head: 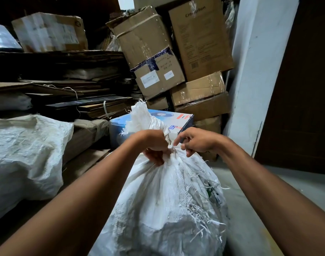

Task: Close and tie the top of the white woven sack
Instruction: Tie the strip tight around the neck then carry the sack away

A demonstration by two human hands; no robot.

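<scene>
The white woven sack (169, 204) stands full in front of me on the floor, frayed strands hanging off its side. Its top is gathered into a neck, and the loose mouth (145, 117) sticks up above my hands. My left hand (154, 146) is clenched around the gathered neck from the left. My right hand (196, 140) pinches a thin white tie strip at the neck's right side, fingers curled. The knot itself is hidden between the two hands.
A second filled white sack (26, 156) lies at left. Flattened cardboard stacks (69, 84) and piled cardboard boxes (172, 52) crowd the back. A blue-and-white box (178, 119) sits behind the sack. A white wall (254, 74) and dark door (302, 89) stand at right above grey floor (259, 209).
</scene>
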